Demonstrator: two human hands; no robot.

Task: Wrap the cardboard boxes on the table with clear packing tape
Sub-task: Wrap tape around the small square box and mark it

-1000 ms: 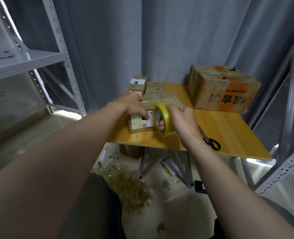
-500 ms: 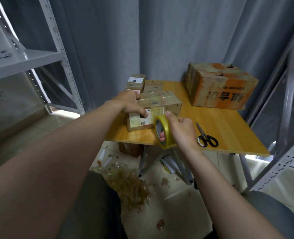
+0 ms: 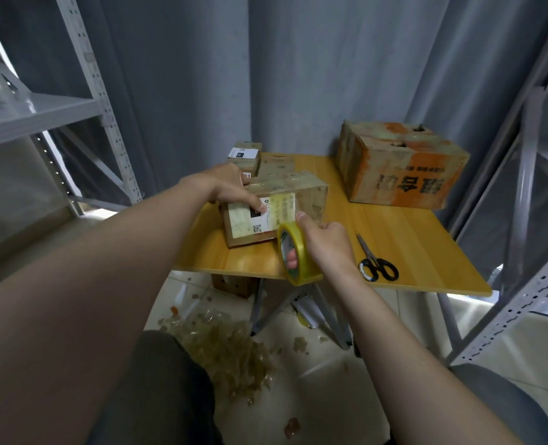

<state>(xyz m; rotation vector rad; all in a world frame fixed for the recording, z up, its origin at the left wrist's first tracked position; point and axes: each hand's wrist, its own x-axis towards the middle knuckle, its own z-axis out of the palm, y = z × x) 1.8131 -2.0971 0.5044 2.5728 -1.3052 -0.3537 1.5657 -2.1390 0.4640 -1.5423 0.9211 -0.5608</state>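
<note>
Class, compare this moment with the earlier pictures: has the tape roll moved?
Yes. The tape roll was against the front of the box; the right hand has drawn it toward the person, past the near edge of the table.

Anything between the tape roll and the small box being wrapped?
Nothing visible. Tape runs straight from the tape roll in the right hand to the front of the small box, where the left hand presses it. The scissors lie clear, to the right.
</note>
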